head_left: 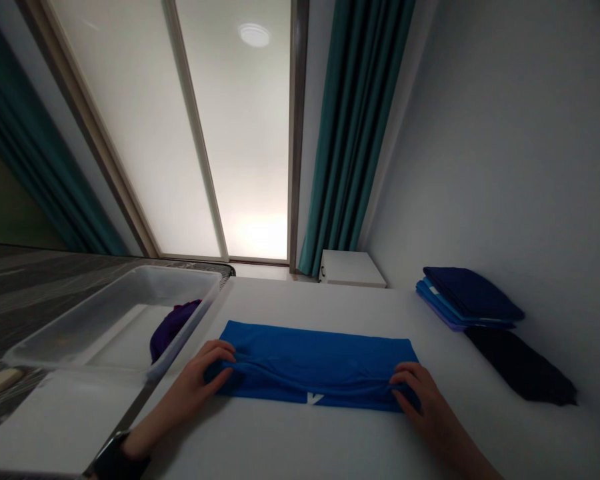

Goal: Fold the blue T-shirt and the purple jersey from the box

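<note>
The left fingers (219, 355) curl over one end of a folded blue garment (313, 363) and pinch a bunched ridge of its cloth. The right fingers (404, 381) pinch the opposite end the same way. Between them the garment lies flat on a white table (300, 300), with a small white mark (315, 399) on its near edge. A black wristband (113, 457) circles the left wrist. Just beyond and left of the left fingers sits a clear plastic tub (180, 275), holding a purple cloth (173, 327) against its wall. Beyond the right fingers lie a stack of folded blue garments (467, 297) and, nearer, a folded black garment (520, 367), both by a wall. Well ahead of the fingers stand a white cabinet (353, 269) and a teal curtain (353, 133).
</note>
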{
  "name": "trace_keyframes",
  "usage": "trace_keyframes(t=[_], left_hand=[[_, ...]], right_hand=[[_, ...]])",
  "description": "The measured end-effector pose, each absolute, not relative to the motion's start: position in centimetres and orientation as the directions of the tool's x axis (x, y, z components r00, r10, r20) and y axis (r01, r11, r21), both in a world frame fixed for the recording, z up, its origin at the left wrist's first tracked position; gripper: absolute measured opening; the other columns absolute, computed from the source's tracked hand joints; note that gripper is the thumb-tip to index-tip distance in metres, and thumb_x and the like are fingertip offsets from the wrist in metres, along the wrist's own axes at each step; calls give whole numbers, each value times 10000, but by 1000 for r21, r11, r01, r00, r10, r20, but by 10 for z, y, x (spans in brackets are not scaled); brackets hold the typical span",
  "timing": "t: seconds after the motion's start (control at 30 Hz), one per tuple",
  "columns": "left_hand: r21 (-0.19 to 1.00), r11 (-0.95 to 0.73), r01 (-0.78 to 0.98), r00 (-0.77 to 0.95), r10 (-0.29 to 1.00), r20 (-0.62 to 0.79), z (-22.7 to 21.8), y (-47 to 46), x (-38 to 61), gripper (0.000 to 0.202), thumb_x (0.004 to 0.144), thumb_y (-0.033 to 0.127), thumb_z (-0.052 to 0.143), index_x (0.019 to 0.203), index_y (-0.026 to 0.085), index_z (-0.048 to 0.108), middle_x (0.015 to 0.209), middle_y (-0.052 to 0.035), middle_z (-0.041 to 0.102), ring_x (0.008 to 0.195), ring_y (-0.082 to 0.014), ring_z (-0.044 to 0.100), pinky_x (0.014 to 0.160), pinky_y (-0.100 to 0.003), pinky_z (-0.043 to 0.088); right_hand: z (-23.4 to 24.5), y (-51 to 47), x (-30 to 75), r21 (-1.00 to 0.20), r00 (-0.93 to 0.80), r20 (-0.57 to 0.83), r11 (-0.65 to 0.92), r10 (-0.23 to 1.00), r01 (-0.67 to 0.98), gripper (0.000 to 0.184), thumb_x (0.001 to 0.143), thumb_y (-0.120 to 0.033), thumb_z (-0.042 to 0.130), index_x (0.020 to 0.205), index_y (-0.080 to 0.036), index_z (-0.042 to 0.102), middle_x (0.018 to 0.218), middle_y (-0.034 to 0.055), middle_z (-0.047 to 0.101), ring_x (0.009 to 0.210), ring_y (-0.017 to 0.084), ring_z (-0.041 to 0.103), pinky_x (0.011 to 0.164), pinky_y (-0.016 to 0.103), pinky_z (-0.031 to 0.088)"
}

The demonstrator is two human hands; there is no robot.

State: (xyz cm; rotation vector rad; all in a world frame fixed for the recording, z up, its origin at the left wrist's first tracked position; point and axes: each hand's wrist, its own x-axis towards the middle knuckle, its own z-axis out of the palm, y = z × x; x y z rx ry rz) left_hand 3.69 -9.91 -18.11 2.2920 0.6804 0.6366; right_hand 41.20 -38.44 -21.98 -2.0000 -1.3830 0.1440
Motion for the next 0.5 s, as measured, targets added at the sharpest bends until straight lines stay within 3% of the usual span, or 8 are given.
trace_keyframes(t=[0.1, 0.2, 0.3, 0.37, 0.43, 0.5], left_hand=[[844, -481, 238, 690, 695, 201, -173, -95, 47, 195, 863, 403, 572, 841, 212, 606, 1153, -93, 664, 1079, -258, 602, 959, -381, 466], [937, -311, 161, 638, 757, 141, -169, -89, 66, 244, 846, 446, 580, 786, 211, 550, 1063, -80, 698, 1035, -257, 621, 911, -370, 481], [975, -178, 136, 566, 821, 71, -172, -81, 87, 312, 799, 484, 610, 715, 215, 477, 775, -16, 671, 779, -202, 635, 706, -295, 498], [980, -106, 171, 507, 862, 5, -177, -75, 100, 338, 768, 510, 620, 716, 219, 457, 613, 35, 583, 583, -159, 567, 547, -251, 437], [969, -93, 228, 479, 877, -29, -183, -68, 110, 326, 750, 517, 613, 767, 218, 484, 566, 56, 547, 500, -144, 514, 482, -236, 380], [941, -178, 289, 492, 870, 13, -188, -61, 116, 297, 742, 487, 598, 824, 212, 522, 585, 47, 573, 511, -156, 526, 492, -246, 381]], right_hand=[[-202, -379, 412, -760, 477, 153, -205, 866, 616, 216, 865, -453, 515, 864, -246, 577, 1274, 101, 613, 1175, 270, 572, 1001, 441, 450], [-186, -366, 415, -899, 472, 52, -164, 880, 406, 286, 871, -526, 513, 841, -242, 532, 1293, 106, 623, 1179, 268, 575, 971, 418, 468], [-186, -348, 422, -947, 526, -5, -172, 851, 270, 342, 855, -580, 513, 844, -238, 507, 1045, 85, 703, 900, 224, 663, 745, 328, 527], [-192, -335, 429, -941, 607, -28, -226, 794, 253, 369, 839, -597, 506, 913, -236, 527, 766, 15, 663, 655, 179, 623, 571, 279, 476], [-200, -323, 435, -919, 672, -23, -280, 740, 277, 381, 842, -574, 477, 997, -232, 545, 603, -45, 544, 528, 159, 545, 489, 263, 406], [-207, -311, 439, -873, 695, 39, -314, 718, 374, 363, 849, -514, 443, 1039, -227, 559, 575, -58, 495, 511, 165, 520, 493, 276, 396]])
